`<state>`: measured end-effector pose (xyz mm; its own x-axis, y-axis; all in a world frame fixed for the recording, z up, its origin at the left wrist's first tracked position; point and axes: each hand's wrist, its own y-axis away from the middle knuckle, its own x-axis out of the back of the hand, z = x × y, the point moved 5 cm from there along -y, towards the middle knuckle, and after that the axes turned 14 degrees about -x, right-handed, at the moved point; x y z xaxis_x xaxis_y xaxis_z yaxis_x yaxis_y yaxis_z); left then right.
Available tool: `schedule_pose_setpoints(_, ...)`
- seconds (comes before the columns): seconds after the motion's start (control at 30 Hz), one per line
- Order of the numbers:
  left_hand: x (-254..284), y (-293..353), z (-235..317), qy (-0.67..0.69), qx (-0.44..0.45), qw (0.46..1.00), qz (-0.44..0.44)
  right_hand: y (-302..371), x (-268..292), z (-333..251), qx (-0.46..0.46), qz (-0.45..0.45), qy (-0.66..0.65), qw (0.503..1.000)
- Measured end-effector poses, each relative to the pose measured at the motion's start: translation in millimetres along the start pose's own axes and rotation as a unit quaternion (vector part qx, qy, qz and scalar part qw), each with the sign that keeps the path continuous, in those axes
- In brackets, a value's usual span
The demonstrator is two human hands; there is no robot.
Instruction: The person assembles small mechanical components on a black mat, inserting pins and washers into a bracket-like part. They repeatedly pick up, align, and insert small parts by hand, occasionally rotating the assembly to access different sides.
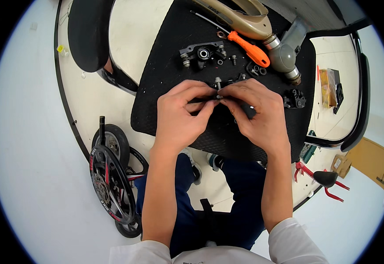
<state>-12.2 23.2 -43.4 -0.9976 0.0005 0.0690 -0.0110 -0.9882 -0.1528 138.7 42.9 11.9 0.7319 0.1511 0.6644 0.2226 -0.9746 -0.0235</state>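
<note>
- Both hands meet over the black chair seat [156, 110], fingertips nearly touching.
- Left hand [183, 112]: thumb and forefinger pinched on the lower part of a small silvery bolt [218, 82]; other fingers curled.
- Right hand [259, 110]: thumb and forefinger closing on the same bolt from the other side.
- Bolt stands roughly upright between the fingertips, above the seat; its lower end is mostly covered by them.
- Just beyond the fingers: a dark part [232, 81], partly hidden.
- Farther up the seat: black bracket assembly [203, 53] with bolts at its ends; a short dark bolt [233, 60] lies to its right.
- Orange-handled screwdriver [249, 47] lies slantwise, near a tan curved body [238, 22] joined to a grey rounded piece [282, 57].
- Right of the right hand, on the seat: another black mechanical part [294, 100].
- Floor, left: spoked wheel [108, 185]. Floor, right: red frame piece [304, 169], flat cardboard [368, 158].
</note>
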Motion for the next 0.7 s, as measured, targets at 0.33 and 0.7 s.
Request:
schedule_pose_setpoints(0.33, -6, -1, 8, 0.014, -0.038, 0.999, 0.016, 4, 6, 11, -0.098, 0.016, -0.079, 0.992)
schedule_pose_setpoints(0.7, -7, -2, 16, -0.023, -0.061, 0.998, 0.014, 6, 10, 10, -0.075, 0.013, -0.042, 0.996)
